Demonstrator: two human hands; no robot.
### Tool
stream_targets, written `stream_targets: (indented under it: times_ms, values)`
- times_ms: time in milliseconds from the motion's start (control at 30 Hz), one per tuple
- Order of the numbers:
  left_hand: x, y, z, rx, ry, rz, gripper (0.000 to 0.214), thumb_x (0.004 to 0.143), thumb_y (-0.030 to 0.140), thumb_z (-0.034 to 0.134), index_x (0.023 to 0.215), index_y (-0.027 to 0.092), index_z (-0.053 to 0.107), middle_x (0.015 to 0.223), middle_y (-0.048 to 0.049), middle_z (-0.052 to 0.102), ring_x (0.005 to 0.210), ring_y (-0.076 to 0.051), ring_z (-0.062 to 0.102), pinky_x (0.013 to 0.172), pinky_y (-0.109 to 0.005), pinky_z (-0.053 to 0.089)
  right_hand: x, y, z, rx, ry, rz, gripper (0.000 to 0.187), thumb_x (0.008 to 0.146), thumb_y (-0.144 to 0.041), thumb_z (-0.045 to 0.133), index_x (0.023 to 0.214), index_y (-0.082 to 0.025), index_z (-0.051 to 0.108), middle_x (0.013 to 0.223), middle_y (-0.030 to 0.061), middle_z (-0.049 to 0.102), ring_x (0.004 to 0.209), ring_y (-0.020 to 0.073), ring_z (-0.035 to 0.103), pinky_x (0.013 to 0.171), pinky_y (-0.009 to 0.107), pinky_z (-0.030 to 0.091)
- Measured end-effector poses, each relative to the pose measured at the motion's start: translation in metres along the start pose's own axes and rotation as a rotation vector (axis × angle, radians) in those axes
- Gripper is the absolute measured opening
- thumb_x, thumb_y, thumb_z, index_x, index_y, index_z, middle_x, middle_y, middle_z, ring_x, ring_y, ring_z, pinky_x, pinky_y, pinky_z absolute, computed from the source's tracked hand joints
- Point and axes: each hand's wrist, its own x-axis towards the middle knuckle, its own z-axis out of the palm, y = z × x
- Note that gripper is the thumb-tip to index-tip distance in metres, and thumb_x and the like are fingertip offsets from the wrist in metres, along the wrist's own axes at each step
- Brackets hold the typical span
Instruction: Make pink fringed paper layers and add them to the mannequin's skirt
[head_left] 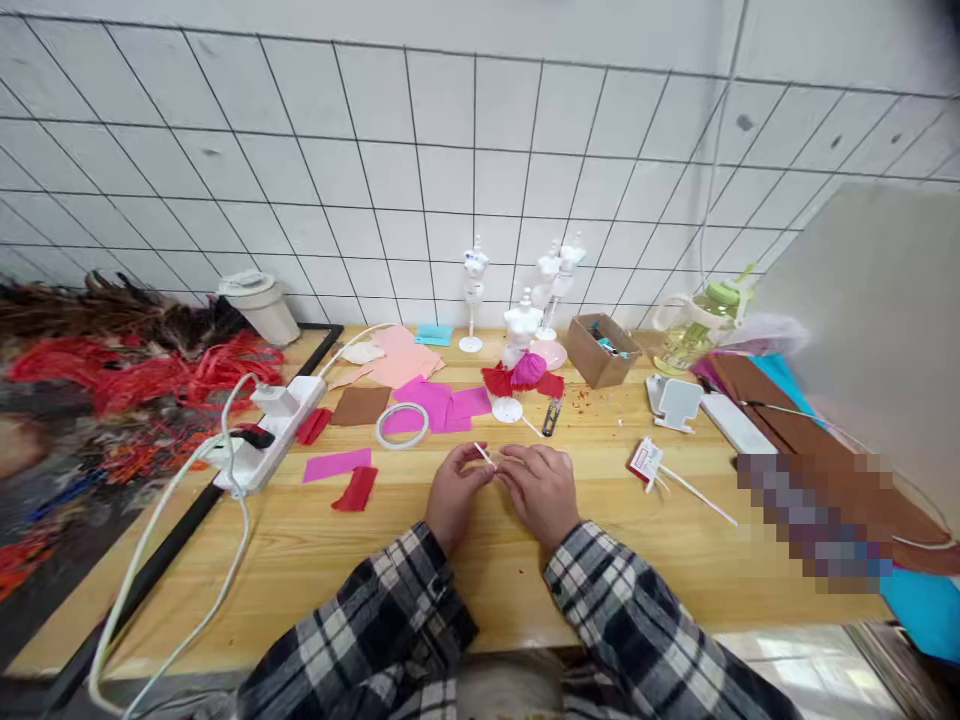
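My left hand (454, 490) and my right hand (543, 490) meet over the middle of the table, fingertips pinched together. Between them is a thin white strip (484, 453), slanting up to the left; its lower end is at the fingertips. Just beyond stands a small white dress form (523, 328) wearing red cloth (496, 380) and a magenta puff (529, 369). A roll of white tape (381, 430) lies to the left of my hands, by magenta cloth pieces (427, 398). Near the dress form's base is a small black-handled cutter or clip (552, 417).
Left are a power strip (281, 440) with cables, red cloth scraps (355, 489) and a brown square (361, 406). Behind stand more dress forms (474, 285) and a cardboard box (600, 365). On the right are a phone stand (679, 403), a labelled packet (645, 462) and a jug (697, 335).
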Motion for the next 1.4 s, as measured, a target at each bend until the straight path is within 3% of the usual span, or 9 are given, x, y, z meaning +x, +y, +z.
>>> stream_targets:
  times_ms: [200,367,467,533,633,700,833,1133,1400]
  values:
    - [-0.003,0.002,0.002,0.053,-0.009,0.007,0.045,0.064,0.035,0.081,0.103,0.016,0.069,0.119,-0.0106,0.062,0.089,-0.018,0.067,0.084,-0.035,0.055,-0.001,0.015,0.010,0.242,0.127,0.334,0.013,0.090,-0.024,0.056,0.084,-0.020,0.067,0.097,0.0067,0.066,0.096,0.0220,0.057,0.088,0.038,0.042]
    - [0.000,-0.001,0.005,0.218,-0.026,0.024,0.042,0.064,0.041,0.079,0.091,0.012,0.067,0.128,-0.0151,0.049,0.075,-0.014,0.065,0.058,-0.028,0.057,-0.002,0.025,0.016,0.370,0.227,0.493,0.015,0.089,-0.029,0.055,0.082,-0.019,0.063,0.097,0.0083,0.063,0.095,0.0220,0.059,0.087,0.037,0.047]
    - [-0.002,0.001,0.005,0.289,0.024,-0.006,0.043,0.066,0.047,0.076,0.087,0.014,0.058,0.121,-0.0140,0.053,0.066,-0.011,0.062,0.042,-0.021,0.047,-0.003,0.031,0.016,0.362,0.283,0.559,0.017,0.090,-0.030,0.052,0.083,-0.019,0.063,0.098,0.0089,0.061,0.094,0.0218,0.058,0.086,0.037,0.047]
    - [-0.005,0.002,0.006,0.308,0.003,0.009,0.041,0.072,0.048,0.072,0.090,0.017,0.054,0.105,-0.0089,0.061,0.062,-0.010,0.060,0.041,-0.019,0.042,-0.003,0.032,0.015,0.325,0.304,0.595,0.018,0.091,-0.032,0.052,0.084,-0.018,0.063,0.097,0.0091,0.060,0.094,0.0221,0.059,0.086,0.038,0.048]
    - [-0.012,0.003,0.008,0.421,-0.160,0.103,0.028,0.083,0.043,0.062,0.094,0.017,0.059,0.077,-0.0010,0.064,0.059,-0.011,0.057,0.051,-0.021,0.045,-0.002,0.025,0.015,0.245,0.260,0.575,0.017,0.089,-0.032,0.056,0.083,-0.019,0.065,0.097,0.0086,0.062,0.095,0.0223,0.059,0.087,0.037,0.048]
    - [-0.016,0.003,0.009,0.547,-0.227,0.165,0.026,0.088,0.039,0.054,0.095,0.017,0.066,0.068,0.0000,0.063,0.060,-0.012,0.058,0.058,-0.023,0.046,-0.001,0.015,0.015,0.195,0.203,0.537,0.015,0.089,-0.031,0.058,0.083,-0.020,0.067,0.099,0.0077,0.063,0.096,0.0218,0.061,0.086,0.035,0.048]
    - [-0.020,0.006,0.008,0.774,-0.217,0.257,0.031,0.094,0.035,0.046,0.102,0.020,0.071,0.072,-0.0007,0.069,0.064,-0.014,0.062,0.063,-0.025,0.045,-0.002,0.000,0.013,0.170,0.094,0.461,0.014,0.088,-0.031,0.061,0.085,-0.022,0.071,0.099,0.0056,0.065,0.090,0.0191,0.063,0.079,0.032,0.050]
    - [-0.021,0.017,0.004,1.061,-0.168,0.312,0.032,0.095,0.033,0.044,0.101,0.023,0.074,0.081,-0.0028,0.074,0.072,-0.016,0.065,0.066,-0.027,0.042,-0.006,0.003,0.012,0.152,0.069,0.260,0.014,0.089,-0.026,0.060,0.086,-0.023,0.073,0.095,0.0062,0.069,0.089,0.0198,0.064,0.080,0.033,0.051]
    - [-0.016,0.017,-0.003,1.078,-0.231,0.313,0.035,0.097,0.037,0.042,0.095,0.024,0.074,0.077,-0.0011,0.073,0.072,-0.017,0.065,0.066,-0.027,0.040,-0.008,0.009,0.012,0.274,-0.010,0.220,0.020,0.090,-0.024,0.055,0.092,-0.023,0.075,0.096,0.0070,0.069,0.088,0.0195,0.064,0.079,0.034,0.052]
